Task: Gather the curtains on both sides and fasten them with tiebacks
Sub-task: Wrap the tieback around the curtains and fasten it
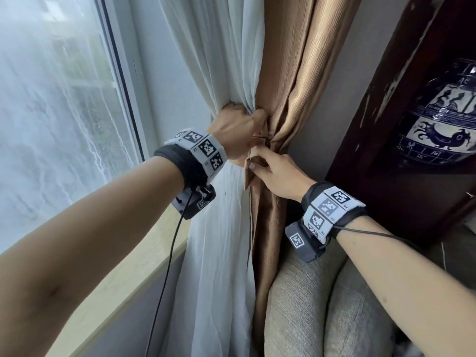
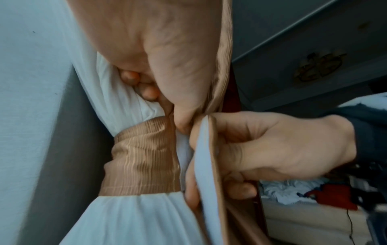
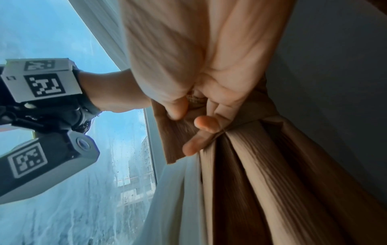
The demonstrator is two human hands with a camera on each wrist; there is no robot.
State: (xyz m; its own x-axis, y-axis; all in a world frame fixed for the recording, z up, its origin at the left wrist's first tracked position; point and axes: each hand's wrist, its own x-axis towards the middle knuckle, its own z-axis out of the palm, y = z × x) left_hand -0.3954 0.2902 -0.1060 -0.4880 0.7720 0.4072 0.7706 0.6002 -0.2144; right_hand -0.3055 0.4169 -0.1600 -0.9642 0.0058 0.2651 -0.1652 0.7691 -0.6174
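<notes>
The white sheer curtain (image 1: 221, 253) and the brown curtain (image 1: 296, 73) hang bunched together beside the window. A brown ribbed tieback (image 2: 144, 157) is wrapped round the bundle. My left hand (image 1: 253, 122) grips the gathered curtains just above the band, its fingers (image 2: 130, 77) curled into the white fabric. Just below and to the right, my right hand (image 1: 257, 163) pinches the tieback's loose end (image 1: 251, 176) between thumb (image 3: 178, 106) and fingers (image 3: 205, 123). The loose end's pale lining (image 2: 202, 157) faces the left wrist camera. How the band's ends join is hidden behind the hands.
A large window (image 1: 51, 99) with a pale wooden sill (image 1: 144, 266) is on the left. Grey sofa cushions (image 1: 309, 305) sit below my right arm. A dark wooden cabinet (image 1: 386, 124) holding a blue-and-white vase (image 1: 443, 119) stands close on the right.
</notes>
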